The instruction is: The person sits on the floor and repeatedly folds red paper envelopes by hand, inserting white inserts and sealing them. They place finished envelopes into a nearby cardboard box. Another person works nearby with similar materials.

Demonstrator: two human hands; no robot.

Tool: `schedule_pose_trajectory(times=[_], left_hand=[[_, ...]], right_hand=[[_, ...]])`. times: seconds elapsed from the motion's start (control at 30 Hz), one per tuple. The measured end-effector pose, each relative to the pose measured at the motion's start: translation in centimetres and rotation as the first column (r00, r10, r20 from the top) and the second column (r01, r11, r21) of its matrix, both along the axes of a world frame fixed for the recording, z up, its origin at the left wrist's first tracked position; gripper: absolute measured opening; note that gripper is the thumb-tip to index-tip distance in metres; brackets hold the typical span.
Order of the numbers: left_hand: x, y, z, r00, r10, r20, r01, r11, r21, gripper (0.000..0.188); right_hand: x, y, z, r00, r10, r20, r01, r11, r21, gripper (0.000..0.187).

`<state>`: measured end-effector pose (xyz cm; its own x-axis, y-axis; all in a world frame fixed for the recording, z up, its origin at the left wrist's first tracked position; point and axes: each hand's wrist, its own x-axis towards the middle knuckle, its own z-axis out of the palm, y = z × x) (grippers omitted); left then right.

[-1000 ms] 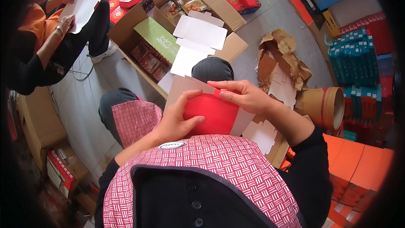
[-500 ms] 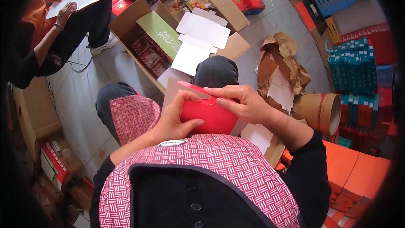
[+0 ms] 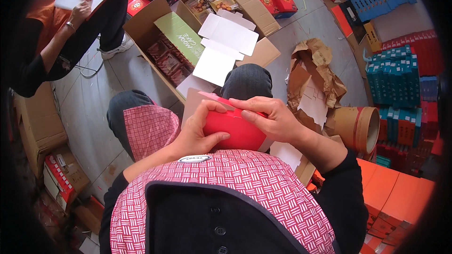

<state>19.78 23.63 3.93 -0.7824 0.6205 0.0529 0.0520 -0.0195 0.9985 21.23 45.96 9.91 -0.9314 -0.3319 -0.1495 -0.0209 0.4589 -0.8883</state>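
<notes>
I saw an open carton (image 3: 146,22), reddish packets (image 3: 169,63) at its left edge, clear packs (image 3: 225,3) at its far end, red card (image 3: 235,132) near the apron's (image 3: 226,174) far edge, lying crosswise, flap (image 3: 214,98) pointing away, left hand (image 3: 197,127) and right hand (image 3: 271,116) gripping it.

Brn paper (image 3: 322,58) nr tan drum (image 3: 347,123)
</notes>
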Motion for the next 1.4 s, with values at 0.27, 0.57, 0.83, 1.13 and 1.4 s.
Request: schedule_pose_trajectory(times=[0.27, 0.57, 0.83, 1.13, 1.4], left_hand=[[0.3, 0.2, -1.1, 0.995, 0.063, 0.079, -0.068, 0.996, 0.052, 0.049], [-0.7, 0.6, 0.9, 0.665, 0.025, 0.747, -0.194, 0.971, 0.14, 0.024], [-0.2, 0.9, 0.1, 0.666, 0.057, 0.744, -0.285, 0.941, 0.183, 0.019], [0.3, 1.3, 0.0, 0.699, 0.08, 0.711, -0.296, 0.937, 0.186, 0.015], [-4.8, 1.7, 0.7, 0.831, 0.52, -0.197, -0.513, 0.854, 0.089, 0.059]], right_hand=[[0.4, -0.2, -0.2, 0.999, 0.0, -0.039, 0.001, 1.0, 0.022, 0.031], [0.7, 0.0, -0.1, 0.999, 0.019, 0.042, -0.018, 0.999, -0.031, 0.032], [0.7, 0.9, 0.5, 0.984, 0.101, 0.149, -0.089, 0.993, -0.083, 0.033], [1.5, 0.7, 1.0, 0.98, 0.152, 0.127, -0.149, 0.988, -0.029, 0.039], [1.9, 1.2, -1.0, 0.859, -0.485, 0.161, 0.506, 0.76, -0.408, 0.045]])
